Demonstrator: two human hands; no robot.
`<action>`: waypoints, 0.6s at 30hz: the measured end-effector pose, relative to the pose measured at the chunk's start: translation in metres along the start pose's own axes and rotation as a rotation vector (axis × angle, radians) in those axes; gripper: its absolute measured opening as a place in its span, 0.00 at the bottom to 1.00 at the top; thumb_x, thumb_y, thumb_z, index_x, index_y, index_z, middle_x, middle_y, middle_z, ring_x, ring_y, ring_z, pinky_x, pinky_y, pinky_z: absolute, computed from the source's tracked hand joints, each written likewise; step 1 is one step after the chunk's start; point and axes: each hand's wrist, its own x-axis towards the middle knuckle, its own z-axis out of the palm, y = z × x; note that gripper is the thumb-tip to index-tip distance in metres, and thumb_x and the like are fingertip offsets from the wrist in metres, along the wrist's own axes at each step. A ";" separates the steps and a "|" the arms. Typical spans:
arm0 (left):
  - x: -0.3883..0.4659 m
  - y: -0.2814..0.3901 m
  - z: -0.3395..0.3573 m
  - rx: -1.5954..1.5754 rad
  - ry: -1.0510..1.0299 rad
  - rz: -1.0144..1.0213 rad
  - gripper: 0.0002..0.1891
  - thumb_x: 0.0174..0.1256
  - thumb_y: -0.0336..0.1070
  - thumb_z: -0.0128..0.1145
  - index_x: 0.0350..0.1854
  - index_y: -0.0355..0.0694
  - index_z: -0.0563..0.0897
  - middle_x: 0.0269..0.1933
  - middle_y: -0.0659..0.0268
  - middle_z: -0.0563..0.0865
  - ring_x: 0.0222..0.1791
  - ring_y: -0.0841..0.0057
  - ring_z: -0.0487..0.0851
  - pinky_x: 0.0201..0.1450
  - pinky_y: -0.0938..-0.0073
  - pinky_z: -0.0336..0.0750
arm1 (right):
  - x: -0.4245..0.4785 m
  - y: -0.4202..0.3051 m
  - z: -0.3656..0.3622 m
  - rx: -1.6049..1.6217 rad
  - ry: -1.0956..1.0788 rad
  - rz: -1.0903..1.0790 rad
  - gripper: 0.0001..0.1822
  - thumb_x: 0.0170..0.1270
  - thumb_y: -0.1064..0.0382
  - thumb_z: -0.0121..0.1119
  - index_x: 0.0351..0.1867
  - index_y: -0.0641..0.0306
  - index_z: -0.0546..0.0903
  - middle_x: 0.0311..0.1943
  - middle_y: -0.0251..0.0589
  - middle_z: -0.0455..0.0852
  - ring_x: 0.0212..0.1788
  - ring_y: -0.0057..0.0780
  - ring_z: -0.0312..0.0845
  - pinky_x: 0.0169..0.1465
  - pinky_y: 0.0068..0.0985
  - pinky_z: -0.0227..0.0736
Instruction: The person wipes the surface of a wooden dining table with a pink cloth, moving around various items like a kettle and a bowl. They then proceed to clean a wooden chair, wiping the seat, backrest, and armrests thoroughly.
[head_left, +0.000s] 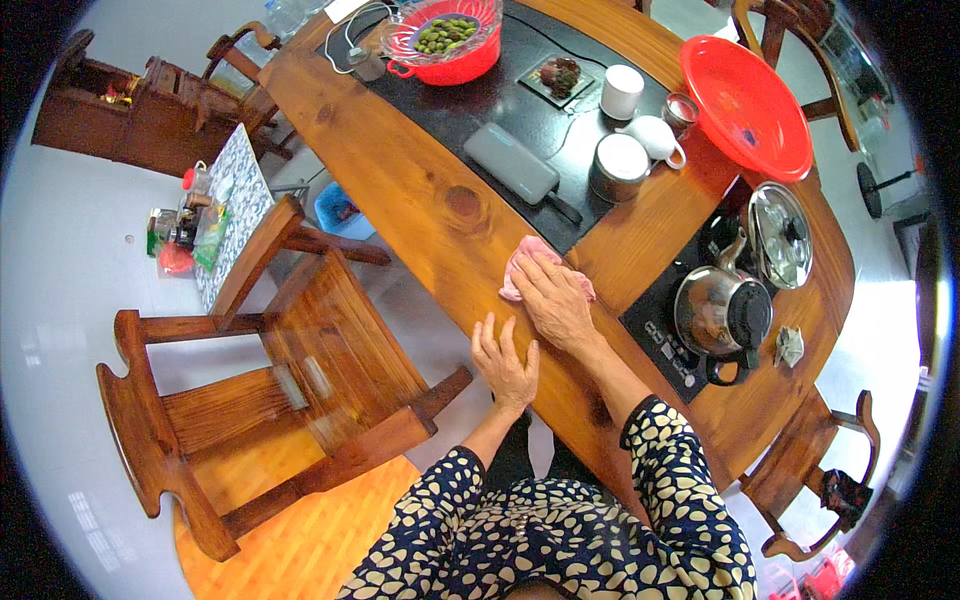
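Under my right hand lies a pink cloth, pressed flat against the wooden table. The cloth sticks out past the fingertips and at the right of the hand. My left hand hangs at the table's near edge, its fingers spread and nothing in it. Beyond the cloth, a grey oblong case rests on the black inset panel. To the right of my right hand, a steel kettle with a black handle stands on a black induction hob.
A red basin, a glass lid, a white teapot, a lidded canister and a white cup stand at the right. A red basket holds green fruit. A wooden armchair stands at the left.
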 end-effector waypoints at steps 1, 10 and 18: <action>0.000 0.000 0.000 -0.008 0.000 0.005 0.29 0.61 0.41 0.62 0.64 0.38 0.71 0.70 0.48 0.64 0.70 0.47 0.57 0.71 0.46 0.52 | 0.009 0.000 0.006 -0.004 0.004 0.004 0.22 0.63 0.62 0.50 0.58 0.63 0.77 0.64 0.42 0.75 0.66 0.40 0.68 0.65 0.35 0.63; -0.002 -0.005 0.004 -0.017 0.009 -0.009 0.26 0.65 0.47 0.59 0.62 0.41 0.74 0.69 0.50 0.66 0.69 0.50 0.59 0.69 0.44 0.54 | 0.090 -0.005 0.061 -0.073 0.051 0.063 0.24 0.62 0.62 0.56 0.62 0.57 0.75 0.66 0.40 0.72 0.68 0.40 0.64 0.67 0.38 0.58; -0.005 -0.003 0.005 -0.105 0.005 -0.037 0.22 0.67 0.49 0.57 0.59 0.44 0.78 0.70 0.53 0.67 0.71 0.53 0.58 0.69 0.41 0.52 | 0.153 -0.001 0.099 -0.080 0.056 -0.012 0.22 0.64 0.60 0.53 0.60 0.55 0.77 0.64 0.36 0.75 0.68 0.38 0.66 0.67 0.38 0.59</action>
